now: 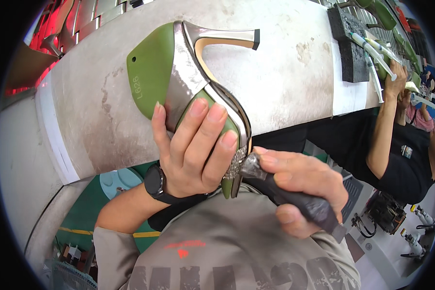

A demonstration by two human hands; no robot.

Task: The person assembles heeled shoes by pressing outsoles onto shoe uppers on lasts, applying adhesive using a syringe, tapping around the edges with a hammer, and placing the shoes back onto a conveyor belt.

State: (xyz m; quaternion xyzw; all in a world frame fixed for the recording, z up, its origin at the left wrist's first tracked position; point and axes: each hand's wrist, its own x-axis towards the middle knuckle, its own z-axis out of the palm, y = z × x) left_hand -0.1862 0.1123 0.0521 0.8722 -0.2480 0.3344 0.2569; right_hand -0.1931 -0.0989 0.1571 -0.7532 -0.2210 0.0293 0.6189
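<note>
Fingers of my left hand (pixel 193 150) wrapped the green high-heeled shoe (pixel 179 77), while my right hand (pixel 299 188) gripped a dark-handled tool (pixel 295 195) touching its near glittery toe.

The toe of the silver high-heeled shoe on its green plastic last (pixel 152 72) is covered by the left hand (pixel 191 150). The working tip of the dark-handled tool (pixel 304 203) is hidden where it meets the shoe, and its handle is largely enclosed by the right hand (pixel 302 186). The co-worker's hand (pixel 395 82) at the pale bench (pixel 285 67) is partly concealed, and the green objects beyond it are too small to be told.
</note>
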